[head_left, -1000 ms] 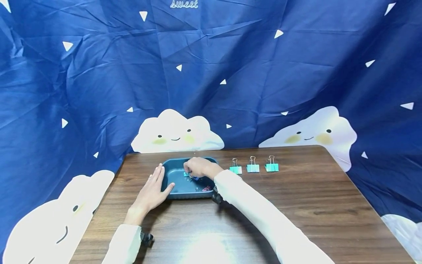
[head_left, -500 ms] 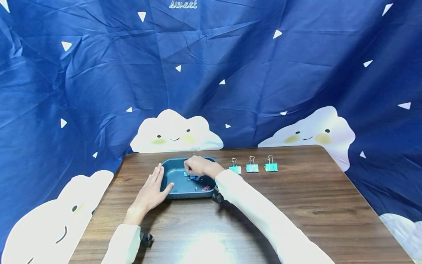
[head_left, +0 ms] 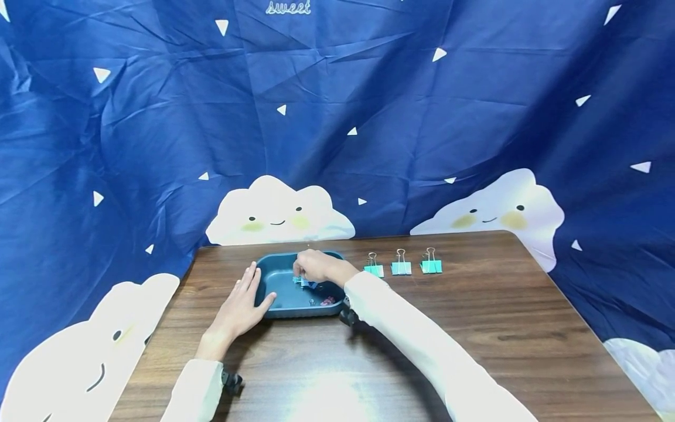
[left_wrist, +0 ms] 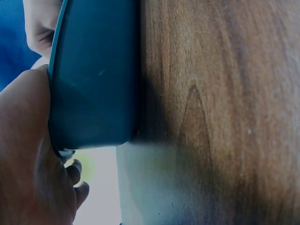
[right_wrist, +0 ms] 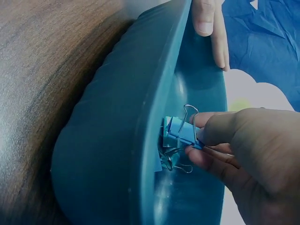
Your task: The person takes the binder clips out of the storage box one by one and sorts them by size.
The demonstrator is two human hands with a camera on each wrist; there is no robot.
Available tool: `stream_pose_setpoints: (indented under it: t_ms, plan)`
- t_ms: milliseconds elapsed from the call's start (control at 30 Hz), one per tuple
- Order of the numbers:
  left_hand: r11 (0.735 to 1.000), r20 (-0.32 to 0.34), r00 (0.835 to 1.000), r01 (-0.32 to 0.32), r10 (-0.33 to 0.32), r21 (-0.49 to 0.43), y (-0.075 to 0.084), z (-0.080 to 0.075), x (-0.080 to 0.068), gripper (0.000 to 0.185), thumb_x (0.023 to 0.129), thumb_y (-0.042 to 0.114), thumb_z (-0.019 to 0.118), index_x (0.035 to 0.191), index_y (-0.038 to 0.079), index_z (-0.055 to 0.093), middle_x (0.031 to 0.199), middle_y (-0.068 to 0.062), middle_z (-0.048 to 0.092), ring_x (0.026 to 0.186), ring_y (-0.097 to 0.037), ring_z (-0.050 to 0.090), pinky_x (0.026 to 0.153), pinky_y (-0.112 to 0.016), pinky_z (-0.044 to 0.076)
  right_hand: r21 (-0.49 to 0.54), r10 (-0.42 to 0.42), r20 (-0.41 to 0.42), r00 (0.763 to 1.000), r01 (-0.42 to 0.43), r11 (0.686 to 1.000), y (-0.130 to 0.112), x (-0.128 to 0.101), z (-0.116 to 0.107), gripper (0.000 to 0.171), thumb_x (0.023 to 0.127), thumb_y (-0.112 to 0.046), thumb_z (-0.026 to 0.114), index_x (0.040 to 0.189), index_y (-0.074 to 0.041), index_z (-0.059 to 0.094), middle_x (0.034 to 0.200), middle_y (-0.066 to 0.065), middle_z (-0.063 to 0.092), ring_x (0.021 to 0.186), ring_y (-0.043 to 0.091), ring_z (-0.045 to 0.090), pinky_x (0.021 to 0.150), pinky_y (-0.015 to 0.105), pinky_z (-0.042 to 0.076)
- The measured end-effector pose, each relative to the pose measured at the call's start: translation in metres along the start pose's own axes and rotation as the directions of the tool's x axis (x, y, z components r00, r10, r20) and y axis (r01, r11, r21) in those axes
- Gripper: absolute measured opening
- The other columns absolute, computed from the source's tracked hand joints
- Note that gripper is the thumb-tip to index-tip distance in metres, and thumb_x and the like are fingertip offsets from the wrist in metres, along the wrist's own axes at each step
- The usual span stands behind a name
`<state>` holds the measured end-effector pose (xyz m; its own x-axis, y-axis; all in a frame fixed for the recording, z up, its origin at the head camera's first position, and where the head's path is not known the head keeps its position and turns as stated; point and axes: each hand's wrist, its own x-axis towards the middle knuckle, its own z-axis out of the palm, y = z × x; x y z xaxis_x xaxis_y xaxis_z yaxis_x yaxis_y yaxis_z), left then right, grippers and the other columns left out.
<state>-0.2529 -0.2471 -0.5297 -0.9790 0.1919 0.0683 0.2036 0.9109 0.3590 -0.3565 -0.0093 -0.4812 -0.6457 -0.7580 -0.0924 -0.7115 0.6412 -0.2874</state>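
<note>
My right hand (head_left: 315, 266) pinches a blue metal binder clip (right_wrist: 180, 132) inside the teal plastic tray (head_left: 274, 281), wire loops seemingly pointing away from me. My left hand (head_left: 239, 305) rests flat against the tray's left wall on the wooden worktop (head_left: 474, 328).

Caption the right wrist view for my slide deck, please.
Right hand pinches a blue binder clip inside the teal tray.
</note>
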Motion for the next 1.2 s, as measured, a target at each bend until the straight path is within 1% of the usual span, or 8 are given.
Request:
stream_pose_setpoints:
  t_ms: [133,167,300,367,400,533,867,1200]
  plan:
    - [1.000,0.003,1.000,0.001,-0.001,0.003,0.000,-0.001,-0.001,0.089,0.109,0.055,0.053,0.168,-0.004,0.022,0.180,-0.019,0.009,0.166,-0.041,0.014,0.135,-0.058,0.018,0.016,0.016,0.001,1.000,-0.016,1.000,-0.001,-0.001,-0.002,0.027,0.105,-0.001,0.059,0.115,-0.010,0.083,0.118,0.002,0.079,0.110,0.016,0.072,0.101,0.032,0.061]
    - [1.000,0.003,1.000,0.001,-0.001,0.005,0.000,-0.001,-0.002,0.089,0.108,0.056,0.052,0.168,-0.004,0.022,0.180,-0.019,0.009,0.166,-0.041,0.014,0.135,-0.058,0.019,0.022,0.023,-0.001,1.000,-0.023,0.999,-0.002,-0.001,-0.003,0.026,0.105,-0.003,0.060,0.114,-0.011,0.082,0.117,0.002,0.079,0.108,0.015,0.072,0.105,0.033,0.060]
    - [1.000,0.005,1.000,0.003,-0.003,0.001,0.000,-0.002,-0.002,0.088,0.109,0.055,0.053,0.167,-0.004,0.023,0.180,-0.019,0.009,0.166,-0.041,0.013,0.135,-0.058,0.018,0.042,0.040,-0.008,0.999,-0.039,0.998,-0.001,-0.003,-0.005,0.020,0.105,-0.008,0.065,0.115,-0.012,0.082,0.112,-0.001,0.081,0.102,0.012,0.073,0.107,0.033,0.059]
    - [1.000,0.004,1.000,0.004,-0.004,0.005,-0.001,-0.002,-0.002,0.088,0.109,0.054,0.053,0.167,-0.004,0.023,0.180,-0.019,0.009,0.166,-0.042,0.013,0.135,-0.058,0.018,0.048,0.047,-0.014,0.999,-0.046,0.998,0.000,-0.003,-0.005,0.017,0.105,-0.011,0.068,0.115,-0.012,0.082,0.108,-0.002,0.081,0.101,0.011,0.073,0.104,0.032,0.059]
    - [1.000,0.002,1.000,0.004,-0.004,0.006,-0.001,-0.002,-0.002,0.087,0.109,0.053,0.054,0.167,-0.004,0.023,0.180,-0.019,0.009,0.166,-0.042,0.013,0.135,-0.058,0.018,0.051,0.049,-0.018,0.999,-0.048,0.998,0.000,-0.003,-0.005,0.015,0.104,-0.013,0.069,0.114,-0.013,0.081,0.107,-0.003,0.081,0.101,0.010,0.073,0.099,0.031,0.061]
    - [1.000,-0.004,1.000,0.003,-0.003,0.015,-0.001,-0.001,-0.002,0.086,0.109,0.052,0.054,0.167,-0.004,0.024,0.180,-0.019,0.009,0.165,-0.043,0.015,0.135,-0.059,0.020,0.057,0.053,-0.043,0.998,-0.050,0.997,0.002,-0.004,-0.006,0.009,0.103,-0.015,0.072,0.108,-0.014,0.080,0.104,-0.004,0.078,0.096,0.009,0.069,0.092,0.028,0.060]
    - [1.000,-0.010,1.000,-0.002,0.002,0.017,-0.001,0.000,-0.002,0.086,0.109,0.050,0.056,0.166,-0.005,0.025,0.179,-0.021,0.010,0.165,-0.044,0.017,0.134,-0.059,0.020,0.127,0.039,-0.093,0.995,-0.028,0.992,0.006,-0.013,-0.013,0.006,0.101,-0.011,0.073,0.098,-0.015,0.077,0.101,-0.003,0.072,0.091,0.010,0.064,0.086,0.027,0.058]
    - [1.000,-0.009,1.000,0.003,-0.003,0.009,-0.001,0.001,-0.001,0.086,0.109,0.050,0.055,0.167,-0.004,0.023,0.180,-0.020,0.009,0.165,-0.043,0.016,0.135,-0.058,0.019,0.178,0.022,-0.148,0.989,0.005,0.984,0.013,-0.025,-0.025,0.009,0.098,-0.005,0.072,0.094,-0.013,0.075,0.096,-0.003,0.076,0.088,0.008,0.066,0.086,0.028,0.058]
